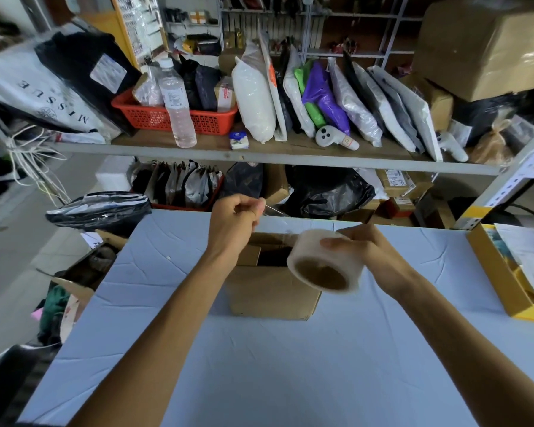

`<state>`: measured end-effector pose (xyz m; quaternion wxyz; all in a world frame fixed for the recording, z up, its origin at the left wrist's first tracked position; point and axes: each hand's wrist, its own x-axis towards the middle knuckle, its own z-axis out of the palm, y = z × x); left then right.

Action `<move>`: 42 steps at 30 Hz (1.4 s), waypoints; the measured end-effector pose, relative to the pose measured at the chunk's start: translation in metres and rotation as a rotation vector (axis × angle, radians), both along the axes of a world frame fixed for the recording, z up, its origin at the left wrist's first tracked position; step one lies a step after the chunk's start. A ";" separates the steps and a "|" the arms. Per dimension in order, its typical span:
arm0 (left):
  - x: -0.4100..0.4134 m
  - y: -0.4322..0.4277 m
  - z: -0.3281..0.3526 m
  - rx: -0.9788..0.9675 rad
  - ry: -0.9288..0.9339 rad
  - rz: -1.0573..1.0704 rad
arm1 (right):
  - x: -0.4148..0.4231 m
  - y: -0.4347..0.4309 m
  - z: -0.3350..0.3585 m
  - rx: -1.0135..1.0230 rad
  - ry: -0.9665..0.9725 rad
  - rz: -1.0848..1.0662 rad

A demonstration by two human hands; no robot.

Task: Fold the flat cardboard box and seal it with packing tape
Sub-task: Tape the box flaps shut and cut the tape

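A small brown cardboard box (270, 291) stands on the light blue table (290, 365), its top partly open with a dark gap showing between the flaps. Above it my right hand (364, 251) grips a roll of clear packing tape (326, 261), tilted so the brown core faces me. My left hand (236, 215) is raised over the box's far left side and pinches the free end of the tape. A clear strip of tape (278, 218) stretches from that pinch toward the roll.
A metal shelf (259, 157) stands close behind the table, crowded with a red basket (179, 115), a plastic bottle (179, 106) and wrapped parcels. A yellow tray of papers (503, 272) lies at the table's right edge. Open cartons and bags sit on the floor at the left.
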<state>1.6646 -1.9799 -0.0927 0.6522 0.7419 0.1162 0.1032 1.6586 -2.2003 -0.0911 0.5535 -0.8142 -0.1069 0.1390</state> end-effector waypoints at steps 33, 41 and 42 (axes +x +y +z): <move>-0.025 0.041 -0.041 -0.084 0.043 0.071 | 0.003 -0.027 -0.006 -0.369 -0.183 -0.139; -0.030 0.041 -0.050 -0.127 0.088 0.089 | 0.001 -0.012 -0.012 -0.701 -0.176 -0.259; -0.031 0.041 -0.054 -0.129 0.083 0.126 | 0.001 -0.009 -0.016 -0.789 -0.195 -0.276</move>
